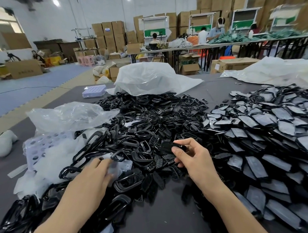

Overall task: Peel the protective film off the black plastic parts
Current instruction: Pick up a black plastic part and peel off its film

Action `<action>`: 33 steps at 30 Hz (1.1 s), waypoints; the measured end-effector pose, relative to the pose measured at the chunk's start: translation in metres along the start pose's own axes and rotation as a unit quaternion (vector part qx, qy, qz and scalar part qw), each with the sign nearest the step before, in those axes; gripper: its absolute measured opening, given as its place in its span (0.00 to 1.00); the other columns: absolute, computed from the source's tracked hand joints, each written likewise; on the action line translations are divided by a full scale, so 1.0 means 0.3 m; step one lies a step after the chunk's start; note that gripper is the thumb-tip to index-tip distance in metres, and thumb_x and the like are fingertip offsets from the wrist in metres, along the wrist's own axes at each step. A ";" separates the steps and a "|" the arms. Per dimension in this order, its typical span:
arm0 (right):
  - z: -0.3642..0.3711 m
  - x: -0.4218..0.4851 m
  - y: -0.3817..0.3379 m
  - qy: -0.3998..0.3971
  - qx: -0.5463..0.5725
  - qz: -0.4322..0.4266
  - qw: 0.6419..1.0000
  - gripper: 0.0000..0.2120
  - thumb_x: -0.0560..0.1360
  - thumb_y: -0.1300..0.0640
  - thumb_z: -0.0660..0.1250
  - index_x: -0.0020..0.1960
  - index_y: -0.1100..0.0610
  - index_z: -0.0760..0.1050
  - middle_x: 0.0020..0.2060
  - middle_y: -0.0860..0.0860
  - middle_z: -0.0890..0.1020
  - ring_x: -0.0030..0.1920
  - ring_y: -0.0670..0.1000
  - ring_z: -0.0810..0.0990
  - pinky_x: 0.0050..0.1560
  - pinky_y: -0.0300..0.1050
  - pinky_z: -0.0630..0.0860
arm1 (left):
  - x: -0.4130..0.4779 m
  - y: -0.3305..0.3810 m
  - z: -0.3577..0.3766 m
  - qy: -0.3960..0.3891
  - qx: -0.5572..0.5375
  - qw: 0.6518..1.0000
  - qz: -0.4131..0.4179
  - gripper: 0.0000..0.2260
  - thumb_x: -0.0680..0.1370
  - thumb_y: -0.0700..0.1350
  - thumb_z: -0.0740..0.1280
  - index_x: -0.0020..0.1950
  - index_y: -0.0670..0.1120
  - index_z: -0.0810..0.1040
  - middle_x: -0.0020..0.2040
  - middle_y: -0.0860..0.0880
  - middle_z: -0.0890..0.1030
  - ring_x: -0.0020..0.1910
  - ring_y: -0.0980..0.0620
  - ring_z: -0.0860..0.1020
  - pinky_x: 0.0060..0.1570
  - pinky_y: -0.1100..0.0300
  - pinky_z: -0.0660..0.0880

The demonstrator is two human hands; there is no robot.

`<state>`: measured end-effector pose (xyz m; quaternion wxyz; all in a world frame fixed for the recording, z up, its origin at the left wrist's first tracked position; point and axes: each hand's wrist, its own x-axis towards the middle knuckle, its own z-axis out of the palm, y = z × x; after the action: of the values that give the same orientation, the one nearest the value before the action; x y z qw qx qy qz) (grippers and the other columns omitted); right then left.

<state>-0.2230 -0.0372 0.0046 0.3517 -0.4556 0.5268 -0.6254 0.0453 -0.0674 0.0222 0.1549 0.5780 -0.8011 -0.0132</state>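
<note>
1. A black part [171,146] is pinched between the thumb and fingertips of the right hand [193,160]. It is held just above the middle pile [149,119] of bare parts. The wrist is raised and the forearm slants in from the lower right.
2. The left hand [93,175] sits lower and nearer, palm down. Its curled fingers pinch a translucent film [115,168] scrap, blurred, beside a white scrap heap [57,157].
3. A filmed heap [274,134] lies to the right, touching the pile.
4. Bare dark surface [161,221] shows between the forearms and at far left.
5. The surface's left edge runs diagonally, with floor [24,94] beyond it. Bags [148,80] crowd the far side.
</note>
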 end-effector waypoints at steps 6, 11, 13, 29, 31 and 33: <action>0.001 0.001 0.002 0.007 0.007 0.003 1.000 0.08 0.77 0.60 0.73 0.48 0.47 0.82 0.38 0.49 0.82 0.34 0.41 0.81 0.37 0.35 0.78 | 0.004 0.020 -0.014 0.030 -0.110 0.993 -0.042 0.09 0.80 0.45 0.66 0.45 0.61 0.75 0.46 0.58 0.78 0.41 0.62 0.76 0.41 0.61 0.68; -0.001 0.000 -0.002 0.008 0.025 0.012 1.000 0.08 0.76 0.61 0.73 0.48 0.48 0.82 0.40 0.50 0.82 0.34 0.42 0.82 0.37 0.35 0.78 | 0.015 0.067 -0.051 0.051 -0.207 0.977 -0.019 0.09 0.79 0.50 0.68 0.39 0.58 0.78 0.44 0.58 0.80 0.44 0.66 0.78 0.41 0.72 0.68; -0.002 0.000 -0.004 0.009 0.031 0.016 0.999 0.07 0.76 0.61 0.73 0.49 0.49 0.82 0.39 0.50 0.82 0.34 0.43 0.81 0.37 0.35 0.78 | 0.025 0.094 -0.053 0.057 -0.165 0.985 -0.005 0.09 0.80 0.54 0.64 0.39 0.61 0.77 0.57 0.56 0.79 0.48 0.60 0.79 0.43 0.62 0.70; -0.017 0.021 -0.018 0.014 0.243 0.086 0.966 0.05 0.77 0.64 0.71 0.51 0.56 0.81 0.42 0.51 0.87 0.46 0.54 0.87 0.43 0.41 0.82 | 0.121 0.293 -0.087 0.069 -0.051 0.996 0.039 0.11 0.81 0.57 0.58 0.45 0.53 0.74 0.45 0.57 0.77 0.39 0.51 0.80 0.42 0.56 0.76; -0.016 0.024 -0.018 0.023 0.247 0.087 0.965 0.05 0.76 0.64 0.72 0.51 0.56 0.81 0.42 0.51 0.86 0.45 0.54 0.87 0.42 0.41 0.82 | 0.131 0.314 -0.078 0.077 -0.232 0.969 0.026 0.10 0.80 0.53 0.61 0.43 0.52 0.76 0.35 0.52 0.82 0.31 0.56 0.80 0.35 0.67 0.72; -0.015 0.028 -0.019 0.033 0.261 0.091 0.960 0.05 0.76 0.64 0.72 0.51 0.57 0.81 0.41 0.52 0.86 0.44 0.54 0.87 0.41 0.42 0.83 | 0.150 0.352 -0.045 0.028 -0.436 0.899 -0.010 0.07 0.81 0.46 0.64 0.45 0.48 0.77 0.33 0.49 0.82 0.26 0.54 0.79 0.29 0.68 0.73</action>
<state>-0.2299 -0.0422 0.0118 0.4967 -0.2773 0.3958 -0.7210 -0.0614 -0.0721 0.0667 0.4135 0.4608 -0.7045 -0.3468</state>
